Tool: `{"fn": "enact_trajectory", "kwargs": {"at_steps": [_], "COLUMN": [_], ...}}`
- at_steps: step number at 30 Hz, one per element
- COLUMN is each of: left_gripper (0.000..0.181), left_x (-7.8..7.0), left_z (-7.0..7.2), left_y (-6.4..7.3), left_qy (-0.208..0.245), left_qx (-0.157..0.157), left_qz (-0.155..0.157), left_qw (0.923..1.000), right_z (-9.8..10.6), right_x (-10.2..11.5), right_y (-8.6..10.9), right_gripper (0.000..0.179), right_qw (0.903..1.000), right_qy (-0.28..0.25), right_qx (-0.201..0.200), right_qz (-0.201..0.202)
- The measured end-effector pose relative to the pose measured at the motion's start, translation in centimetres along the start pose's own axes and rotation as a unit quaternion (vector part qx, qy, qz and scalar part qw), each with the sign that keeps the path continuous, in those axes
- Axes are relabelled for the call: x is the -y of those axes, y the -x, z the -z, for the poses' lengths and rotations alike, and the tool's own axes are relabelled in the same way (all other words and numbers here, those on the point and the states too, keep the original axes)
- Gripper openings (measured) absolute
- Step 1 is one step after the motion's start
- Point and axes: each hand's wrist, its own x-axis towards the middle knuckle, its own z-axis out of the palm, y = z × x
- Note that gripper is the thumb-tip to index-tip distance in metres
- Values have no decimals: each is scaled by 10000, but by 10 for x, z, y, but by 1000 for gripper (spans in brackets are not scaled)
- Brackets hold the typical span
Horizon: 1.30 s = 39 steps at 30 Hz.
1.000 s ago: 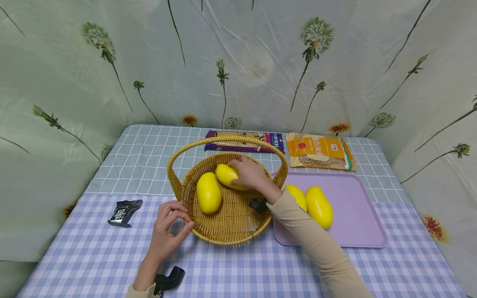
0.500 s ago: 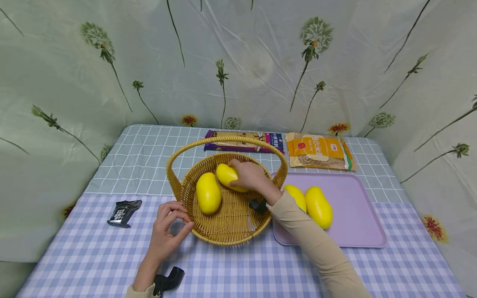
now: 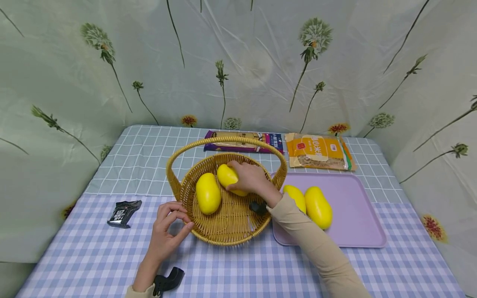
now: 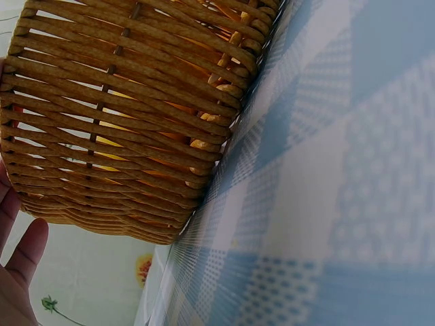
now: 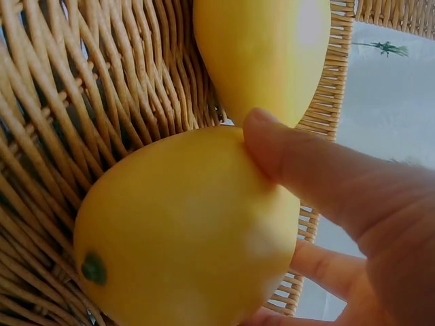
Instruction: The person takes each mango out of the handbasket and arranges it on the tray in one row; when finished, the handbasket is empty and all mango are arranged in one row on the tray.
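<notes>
A round wicker basket (image 3: 223, 242) with a tall arched handle stands in the middle of the table. Inside it, my right hand (image 3: 251, 178) grips a yellow mango (image 3: 226, 176) between thumb and fingers. The right wrist view shows this mango (image 5: 183, 224) against the woven wall, its green stem end visible. A second mango (image 3: 208, 193) lies to its left in the basket, with no hand on it. My left hand (image 3: 169, 227) rests its fingertips along the basket's left front rim. In the left wrist view its thumb (image 4: 30, 248) shows beside the weave; the other fingers are mostly cut off.
Right of the basket, a lilac tray (image 3: 361, 219) bears two more mangoes (image 3: 318, 207), one partly covered by the right sleeve. Behind lie a purple packet (image 3: 242, 141) and an orange food bag (image 3: 318, 152). A small black packet (image 3: 124, 213) lies at the left.
My right hand has turned the gripped mango slightly and shifted it a little toward the right and front. The left hand and the basket stay in place.
</notes>
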Motion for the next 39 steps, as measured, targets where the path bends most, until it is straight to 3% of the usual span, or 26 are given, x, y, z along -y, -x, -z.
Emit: {"fn": "enact_trajectory", "kwargs": {"at_steps": [21, 39], "left_gripper": [27, 26], "left_x": [-5, 0], "left_z": [0, 0], "left_y": [-2, 0], "left_qy": [-30, 5], "left_qx": [2, -5], "left_qz": [139, 110], "left_qw": [9999, 9999], "right_z": [11, 36], "right_x": [4, 5], "right_y": [24, 67], "right_gripper": [76, 79], "right_qw": [9968, 9811], "right_qy": [-528, -1282], "right_qx": [-587, -1311], "right_qz": [103, 613]}}
